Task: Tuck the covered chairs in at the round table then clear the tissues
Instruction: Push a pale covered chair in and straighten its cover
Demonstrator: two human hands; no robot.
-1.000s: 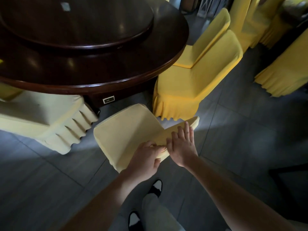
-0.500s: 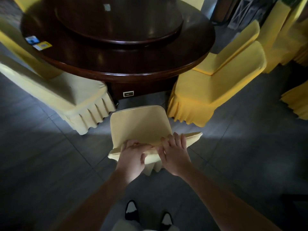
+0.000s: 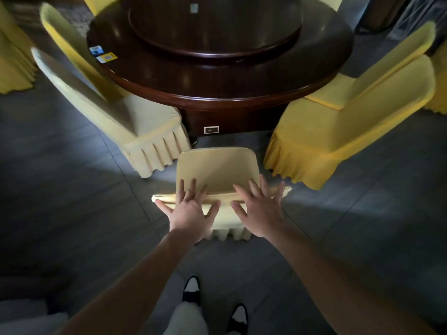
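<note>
pressing the pale covered chair [image 3: 216, 169] backrest, left hand [image 3: 189, 211] and right hand [image 3: 260, 212] fingers spread flat

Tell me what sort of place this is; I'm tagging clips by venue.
Probably a restaurant banquet room: a large round table with a raised turntable, ringed by yellow skirted covered chairs, on a grey tiled floor.
</note>
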